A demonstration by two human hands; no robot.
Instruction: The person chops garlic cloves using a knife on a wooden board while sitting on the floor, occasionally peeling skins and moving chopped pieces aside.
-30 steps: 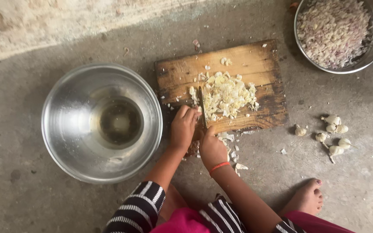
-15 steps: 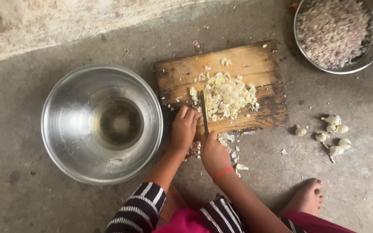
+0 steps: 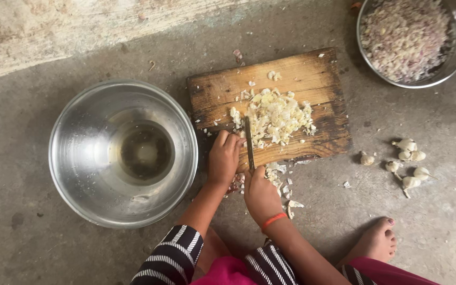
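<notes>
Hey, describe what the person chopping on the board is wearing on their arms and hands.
Both hands are bare, with no gloves or rings that can be made out. The right hand has a thin orange-red band around the wrist. The left hand has nothing on its wrist. Black-and-white striped sleeves are pushed up, leaving the forearms uncovered.

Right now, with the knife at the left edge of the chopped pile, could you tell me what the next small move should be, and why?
Probably rock the knife a little rightward into the chopped garlic. The right hand grips the handle, the left hand rests beside the blade, and most of the pile on the cutting board lies to the blade's right.
</notes>
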